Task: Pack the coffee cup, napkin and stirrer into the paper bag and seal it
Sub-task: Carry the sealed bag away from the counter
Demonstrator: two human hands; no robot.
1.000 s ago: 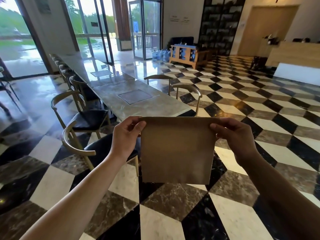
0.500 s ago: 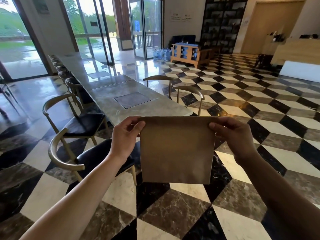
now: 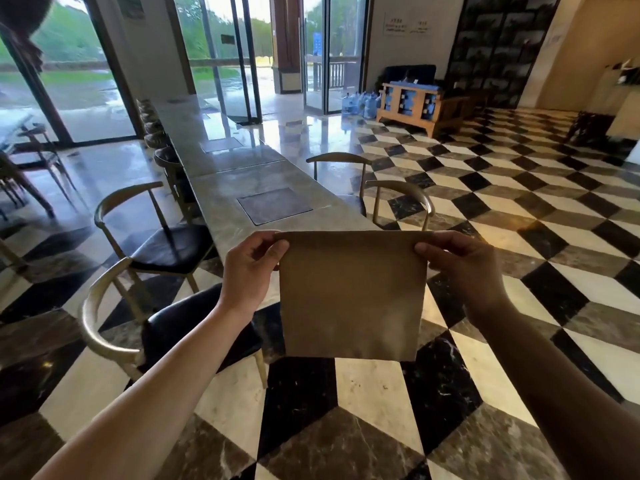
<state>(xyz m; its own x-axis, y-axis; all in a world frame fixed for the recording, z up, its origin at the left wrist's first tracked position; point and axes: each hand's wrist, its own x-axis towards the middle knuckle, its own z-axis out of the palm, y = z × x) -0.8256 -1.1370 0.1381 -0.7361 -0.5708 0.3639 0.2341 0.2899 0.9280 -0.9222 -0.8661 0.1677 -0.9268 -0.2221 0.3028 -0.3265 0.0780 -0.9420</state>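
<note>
A flat brown paper bag [image 3: 351, 296] hangs in the air in front of me, above the checkered floor. My left hand [image 3: 251, 271] pinches its top left corner and my right hand [image 3: 457, 268] pinches its top right corner. The bag's top edge runs level between the two hands. No coffee cup, napkin or stirrer shows anywhere in the head view.
A long marble table [image 3: 242, 188] stretches away just beyond the bag. Wooden chairs with black seats [image 3: 166, 244] line its left side, and two more chairs [image 3: 398, 199] stand on its right. A wooden cabinet [image 3: 415, 105] and water jugs stand by the glass doors.
The view has shifted closer to the table and slightly right. Both hands keep the same hold on the bag's top corners.
</note>
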